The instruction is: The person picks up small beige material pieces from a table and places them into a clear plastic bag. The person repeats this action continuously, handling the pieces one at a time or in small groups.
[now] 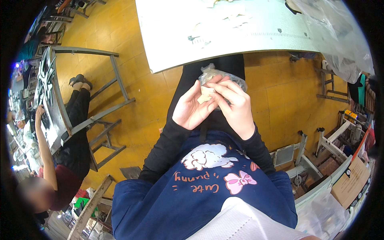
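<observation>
Hands at work before the white surface, which serves as the reference for all positions. The left hand and right hand come together just short of its near edge, above the person's lap. Between them are small, flat cream pieces, lying against the left palm and fingers; the right thumb and fingertips pinch them. The left palm faces up, its thumb standing apart; its other fingertips are partly hidden, so whether they grip cannot be told. A translucent plastic bag lies on the lap behind the hands, near the same edge. On the white surface are scattered cream scraps and a printed scale; clear plastic sheeting covers its right end. To its left, across the yellow tiled floor, a co-worker in a maroon top rests a hand on dark strips upon a metal-framed table. On the near side and to the right of the white surface is a cardboard box.
</observation>
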Demonstrator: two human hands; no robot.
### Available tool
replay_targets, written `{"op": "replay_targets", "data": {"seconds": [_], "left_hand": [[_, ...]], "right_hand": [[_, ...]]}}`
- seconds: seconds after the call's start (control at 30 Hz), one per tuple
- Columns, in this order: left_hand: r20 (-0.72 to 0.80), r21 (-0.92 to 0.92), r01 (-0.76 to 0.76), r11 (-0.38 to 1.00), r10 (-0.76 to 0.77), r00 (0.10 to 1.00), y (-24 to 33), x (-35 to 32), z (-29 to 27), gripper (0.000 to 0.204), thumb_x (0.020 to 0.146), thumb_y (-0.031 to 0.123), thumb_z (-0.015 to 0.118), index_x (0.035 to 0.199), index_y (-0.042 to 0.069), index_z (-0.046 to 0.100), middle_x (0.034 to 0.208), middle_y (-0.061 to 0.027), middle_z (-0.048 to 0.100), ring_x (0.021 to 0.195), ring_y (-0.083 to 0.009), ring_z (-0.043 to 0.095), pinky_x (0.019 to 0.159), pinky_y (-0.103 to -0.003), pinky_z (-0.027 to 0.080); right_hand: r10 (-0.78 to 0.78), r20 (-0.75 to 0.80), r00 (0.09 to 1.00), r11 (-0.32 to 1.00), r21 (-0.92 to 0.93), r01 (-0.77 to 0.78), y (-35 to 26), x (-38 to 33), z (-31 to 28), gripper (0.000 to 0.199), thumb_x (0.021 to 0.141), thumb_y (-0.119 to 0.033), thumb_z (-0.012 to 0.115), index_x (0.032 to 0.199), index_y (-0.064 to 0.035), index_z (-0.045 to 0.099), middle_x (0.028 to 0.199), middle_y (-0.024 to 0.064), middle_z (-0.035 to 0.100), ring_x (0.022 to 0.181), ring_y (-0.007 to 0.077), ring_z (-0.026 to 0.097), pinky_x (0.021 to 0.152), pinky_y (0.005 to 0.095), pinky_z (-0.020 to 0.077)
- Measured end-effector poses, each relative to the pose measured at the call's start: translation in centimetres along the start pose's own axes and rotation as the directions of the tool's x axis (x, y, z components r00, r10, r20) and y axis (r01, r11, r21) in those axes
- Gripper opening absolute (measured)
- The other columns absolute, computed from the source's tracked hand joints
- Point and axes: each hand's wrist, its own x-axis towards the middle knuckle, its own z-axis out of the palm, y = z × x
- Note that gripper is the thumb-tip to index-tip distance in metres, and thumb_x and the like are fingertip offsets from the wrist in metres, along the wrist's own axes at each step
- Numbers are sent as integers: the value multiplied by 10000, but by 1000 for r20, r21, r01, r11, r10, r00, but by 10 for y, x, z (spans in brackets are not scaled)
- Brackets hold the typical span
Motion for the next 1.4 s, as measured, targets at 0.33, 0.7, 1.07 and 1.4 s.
{"op": "replay_targets", "data": {"seconds": [0.33,0.7,1.07,1.4], "left_hand": [[-187,455,-199,868,312,932,-2,3,-7,311,1012,142,550,1230,-79,567,1215,-177,632,1068,-204,657,939,-302,568],[-165,407,-344,846,438,884,-13,3,-9,206,968,96,619,1138,-20,605,1247,-201,624,1143,-257,630,953,-341,564],[-160,537,-380,753,534,831,6,0,-1,352,1024,108,512,1329,-68,490,1402,-241,508,1311,-295,510,1093,-361,446],[-102,433,-298,851,374,922,-8,1,11,487,1051,229,459,1442,-50,382,1497,-213,411,1408,-268,390,1139,-360,375]], "right_hand": [[-43,-80,996,999,-23,41,5,5,1,238,778,16,751,1010,-32,739,954,73,640,797,193,647,706,289,531],[164,-114,980,977,160,-144,3,-3,2,140,782,35,742,911,7,696,926,95,674,815,184,675,737,275,533],[264,25,964,963,49,-265,17,1,-22,352,796,-30,756,1142,-47,696,1022,50,666,714,95,538,655,237,454],[212,-10,977,943,262,-202,4,2,-12,105,854,-41,712,937,18,688,911,62,628,743,111,566,646,237,452]]}}
